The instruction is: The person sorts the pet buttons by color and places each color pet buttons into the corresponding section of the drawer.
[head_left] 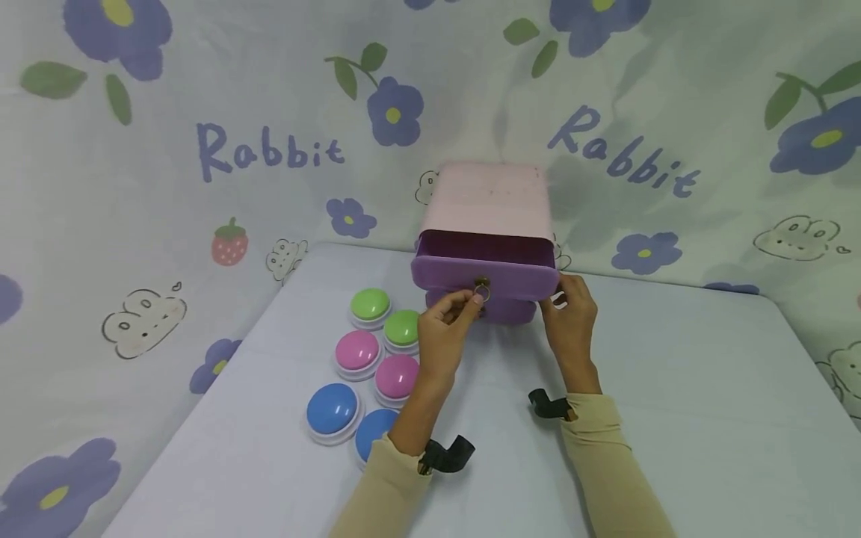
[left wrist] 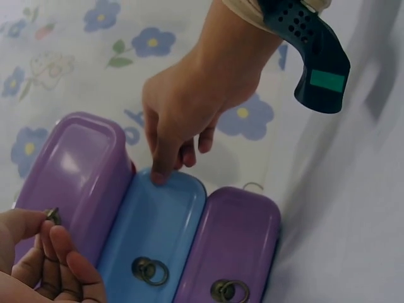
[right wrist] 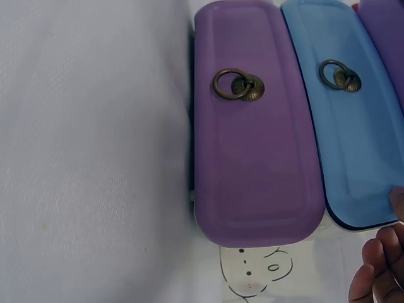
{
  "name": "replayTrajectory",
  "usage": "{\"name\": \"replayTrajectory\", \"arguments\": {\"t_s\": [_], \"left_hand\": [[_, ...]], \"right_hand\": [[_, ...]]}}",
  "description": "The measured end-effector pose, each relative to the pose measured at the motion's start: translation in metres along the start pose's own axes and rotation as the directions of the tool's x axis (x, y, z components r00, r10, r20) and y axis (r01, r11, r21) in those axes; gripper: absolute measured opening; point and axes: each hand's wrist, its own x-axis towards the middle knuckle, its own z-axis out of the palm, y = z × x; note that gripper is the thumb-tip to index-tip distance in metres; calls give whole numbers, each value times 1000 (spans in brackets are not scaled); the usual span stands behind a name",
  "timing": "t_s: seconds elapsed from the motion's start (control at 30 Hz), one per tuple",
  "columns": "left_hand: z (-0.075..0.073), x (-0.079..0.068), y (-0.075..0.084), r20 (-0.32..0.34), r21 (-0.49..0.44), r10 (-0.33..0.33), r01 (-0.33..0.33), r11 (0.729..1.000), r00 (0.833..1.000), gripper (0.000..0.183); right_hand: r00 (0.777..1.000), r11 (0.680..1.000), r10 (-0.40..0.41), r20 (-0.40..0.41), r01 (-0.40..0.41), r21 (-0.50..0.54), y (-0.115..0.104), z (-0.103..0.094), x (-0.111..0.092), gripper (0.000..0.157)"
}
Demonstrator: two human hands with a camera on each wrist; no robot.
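A small pink cabinet (head_left: 494,198) stands at the back of the table. Its purple top drawer (head_left: 447,274) is pulled partway out, showing a dark inside. My left hand (head_left: 444,332) pinches that drawer's brass ring pull (head_left: 482,291) between thumb and fingers. At the cabinet's right side is my right hand (head_left: 572,317), its thumb resting on the front of the blue middle drawer (left wrist: 158,214) near the end, the other fingers loosely bent beside it. The purple bottom drawer (right wrist: 259,164) is closer in than the top one. Brass ring pulls hang on both lower drawers.
Left of the cabinet sit several round push buttons on white bases: green ones (head_left: 370,304), pink ones (head_left: 357,350) and blue ones (head_left: 332,409). My left forearm partly covers the nearest blue button. A flowered cloth (head_left: 269,202) hangs behind the white table (head_left: 706,373).
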Motion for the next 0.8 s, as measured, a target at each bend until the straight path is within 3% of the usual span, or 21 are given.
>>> {"name": "replayTrajectory", "arguments": {"t_s": [0.8], "left_hand": [[-5,-18,5,4,32,-11,11,999,1000,22]], "right_hand": [[1000,1000,3,4,-3,14,-1,-2,0,26]]}}
